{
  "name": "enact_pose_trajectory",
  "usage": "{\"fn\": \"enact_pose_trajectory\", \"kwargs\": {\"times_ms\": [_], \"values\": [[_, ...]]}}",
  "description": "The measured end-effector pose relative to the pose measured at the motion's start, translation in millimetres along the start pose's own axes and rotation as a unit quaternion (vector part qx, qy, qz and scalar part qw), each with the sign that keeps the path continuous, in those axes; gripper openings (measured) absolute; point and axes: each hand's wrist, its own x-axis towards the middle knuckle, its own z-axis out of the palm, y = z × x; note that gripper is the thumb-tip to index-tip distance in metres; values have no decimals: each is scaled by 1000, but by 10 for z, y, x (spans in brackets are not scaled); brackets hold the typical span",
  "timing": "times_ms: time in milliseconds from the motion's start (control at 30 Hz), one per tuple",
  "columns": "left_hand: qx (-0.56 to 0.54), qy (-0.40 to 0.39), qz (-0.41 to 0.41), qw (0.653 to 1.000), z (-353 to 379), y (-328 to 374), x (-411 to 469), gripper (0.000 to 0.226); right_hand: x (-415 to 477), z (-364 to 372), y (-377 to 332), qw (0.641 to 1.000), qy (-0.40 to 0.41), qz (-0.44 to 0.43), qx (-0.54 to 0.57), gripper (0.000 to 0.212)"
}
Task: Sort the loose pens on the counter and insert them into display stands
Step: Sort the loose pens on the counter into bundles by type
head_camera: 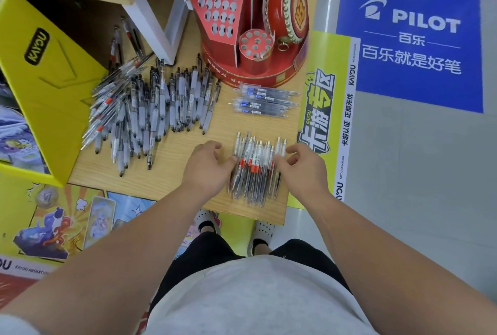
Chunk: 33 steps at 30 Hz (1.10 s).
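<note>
Currently sorting — my left hand (208, 165) and right hand (301, 166), apart and gripping nothing, flank the red-banded pens (255, 170) near the bench (185, 186) edge, lightly touching them; next, I judge: gather them for the display stand (242, 25).

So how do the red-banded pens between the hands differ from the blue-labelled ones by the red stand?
The red-banded pens are a big bunch; the blue-labelled pens are few. The red-banded pens point away from the person; the blue-labelled pens lie crosswise. The left hand and right hand flank the red-banded pens; nothing touches the blue-labelled pens. Both lie on the wooden counter.
</note>
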Motion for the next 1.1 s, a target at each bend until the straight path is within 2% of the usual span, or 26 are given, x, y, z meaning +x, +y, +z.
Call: {"fn": "enact_pose_trajectory", "kwargs": {"times_ms": [200, 400, 500, 733, 867, 1000, 1100], "values": [[-9, 64, -15, 998, -501, -147, -28, 51, 54, 109, -581, 993, -39, -109, -40, 31], [11, 151, -59, 987, -1261, -688, 73, 49, 28, 528, -1376, 968, -130, -191, -99, 37], [22, 185, -54, 981, -1577, -957, 192, 45, 37, 774, -1758, 954, -154, -219, -136, 38], [162, 121, 29, 979, -1873, -1326, 591, 36, 152, 1248, -2327, 938, -160, -226, -210, 39], [226, 64, 30, 971, -1875, -1445, 736, 39, 153, 1321, -2367, 942, -153, -200, -223, 39], [247, 48, 30, 967, -1911, -1485, 830, 39, 127, 1307, -2391, 948, -139, -181, -224, 38], [262, 33, 23, 964, -1928, -1471, 877, 49, 86, 1298, -2364, 949, -142, -173, -222, 38]]}}
